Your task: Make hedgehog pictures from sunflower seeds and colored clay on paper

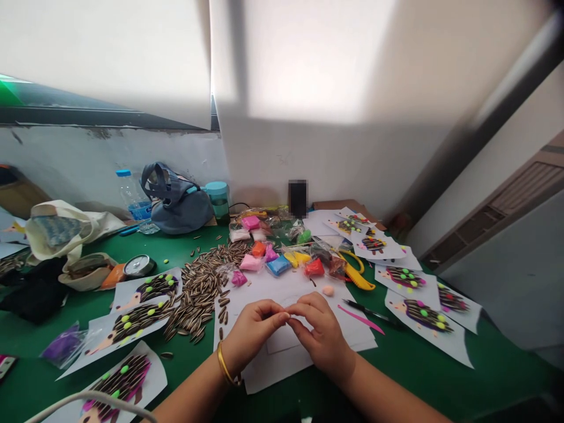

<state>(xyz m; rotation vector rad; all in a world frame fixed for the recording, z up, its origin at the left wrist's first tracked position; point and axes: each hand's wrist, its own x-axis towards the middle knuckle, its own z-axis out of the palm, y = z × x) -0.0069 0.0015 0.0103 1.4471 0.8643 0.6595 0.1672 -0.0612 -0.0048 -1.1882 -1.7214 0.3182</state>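
Observation:
My left hand (259, 326), with a gold bangle at the wrist, and my right hand (321, 335) meet at the fingertips above a stack of white paper (282, 376). Both are closed in a pinch. Whatever lies between the fingertips is too small or hidden to make out. Just beyond my right hand sits a small peach-coloured lump of clay (328, 290). To its right lie a pink plastic clay tool (361, 319) and a black pen (372, 312). Bagged coloured clay, including blue (279, 265) and red (314, 268) packs, lies along the paper's far edge.
A heap of sunflower seeds (198, 294) spreads left of the paper. Seed-covered hedgehog pictures lie on the left (136, 320) and right (423, 317). Behind stand a blue bag (180, 205), a teal-lidded cup (218, 202) and a water bottle (132, 197). A cable (88, 396) crosses the lower left.

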